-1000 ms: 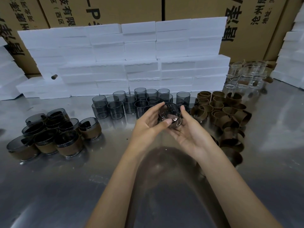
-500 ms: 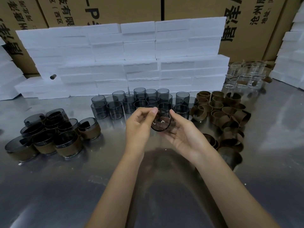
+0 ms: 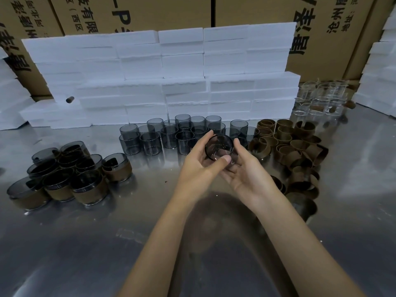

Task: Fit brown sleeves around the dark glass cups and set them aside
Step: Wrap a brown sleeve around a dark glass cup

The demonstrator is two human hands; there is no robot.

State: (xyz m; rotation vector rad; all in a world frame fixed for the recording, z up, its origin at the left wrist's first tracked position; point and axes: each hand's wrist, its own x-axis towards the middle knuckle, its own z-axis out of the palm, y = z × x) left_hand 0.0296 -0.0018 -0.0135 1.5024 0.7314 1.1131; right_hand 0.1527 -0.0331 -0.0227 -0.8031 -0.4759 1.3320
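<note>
Dark glass cup (image 3: pixel 219 147) up off the desk (image 3: pixel 85 243), mouth tilted twd the camera, btwn both hands. Left hand (image 3: pixel 198 168) curls round it, thumb on the near rim; right hand (image 3: pixel 246 170) cradles it from below, fingers half bent. Bare cups (image 3: pixel 150 142) just behind, brown sleeves (image 3: pixel 300 146) piled right, sleeved cups (image 3: pixel 64 179) clustered left. White foam blocks (image 3: pixel 162 78) stacked at the back.

Packing workshop: printed cartons (image 3: pixel 175 11), stacked foam blocks (image 3: pixel 162 82) (white), steel table (image 3: pixel 64 254).
</note>
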